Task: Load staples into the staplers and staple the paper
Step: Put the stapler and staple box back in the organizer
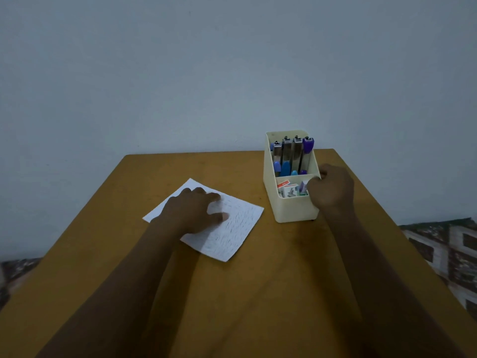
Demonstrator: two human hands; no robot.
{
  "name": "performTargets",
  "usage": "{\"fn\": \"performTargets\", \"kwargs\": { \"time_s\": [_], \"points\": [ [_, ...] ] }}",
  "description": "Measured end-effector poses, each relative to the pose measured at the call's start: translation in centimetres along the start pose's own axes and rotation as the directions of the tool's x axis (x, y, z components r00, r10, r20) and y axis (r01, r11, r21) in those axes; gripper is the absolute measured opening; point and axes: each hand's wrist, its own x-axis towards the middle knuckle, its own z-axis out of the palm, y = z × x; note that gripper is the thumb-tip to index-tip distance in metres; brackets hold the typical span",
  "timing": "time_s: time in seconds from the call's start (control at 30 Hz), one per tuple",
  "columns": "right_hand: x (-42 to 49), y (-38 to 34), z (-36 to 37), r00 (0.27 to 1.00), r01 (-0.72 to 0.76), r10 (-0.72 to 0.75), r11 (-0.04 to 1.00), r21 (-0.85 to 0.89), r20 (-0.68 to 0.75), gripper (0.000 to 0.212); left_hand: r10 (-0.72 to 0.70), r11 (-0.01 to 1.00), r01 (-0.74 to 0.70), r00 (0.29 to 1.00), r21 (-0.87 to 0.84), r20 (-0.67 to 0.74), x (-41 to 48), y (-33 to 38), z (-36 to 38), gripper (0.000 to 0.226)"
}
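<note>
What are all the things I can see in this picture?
wall: one, grey-blue, behind the table
table: one, brown, in the middle
patterned cloth: dark and pale, beside the table on both sides
organiser: one, cream, back right of the table
staplers: four, silver with blue or purple ends, upright in the organiser's back compartment
staple boxes: a few, mostly white and red, in the front compartment
paper: one written sheet, white, left of the organiser
left hand: flat on the paper
right hand: fingers curled at the front compartment; what it holds is hidden
</note>
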Motion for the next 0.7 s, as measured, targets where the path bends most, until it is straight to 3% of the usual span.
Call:
{"fn": "performTargets", "kwargs": {
  "time_s": [0.13, 0.27, 0.47, 0.7],
  "points": [
    [-0.1, 0.1, 0.3, 0.997, -0.049, 0.045, 0.996, 0.073, 0.063, 0.038, -0.118, 0.989, 0.123, 0.991, 0.081, -0.071, 0.2, 1.4, 0.6, 0.072],
    [-0.7, 0.1, 0.7, 0.998, -0.066, 0.064, 0.994, 0.087, 0.021, 0.038, -0.215, 0.976, 0.215, 0.971, -0.015, -0.104, 0.4, 2.2, 1.9, 0.072],
    [-1.1, -0.3, 0.5, 0.996, -0.052, 0.059, 0.994, 0.101, -0.067, 0.034, -0.289, 0.956, 0.281, 0.951, -0.077, -0.108, 0.7, 3.2, 2.7, 0.070],
    [-1.8, -1.4, 0.2, 0.998, -0.013, 0.017, 0.998, 0.062, -0.060, 0.038, -0.313, 0.950, 0.306, 0.937, -0.069, -0.154, 1.0, 4.3, 2.5, 0.070]
  ]
}}
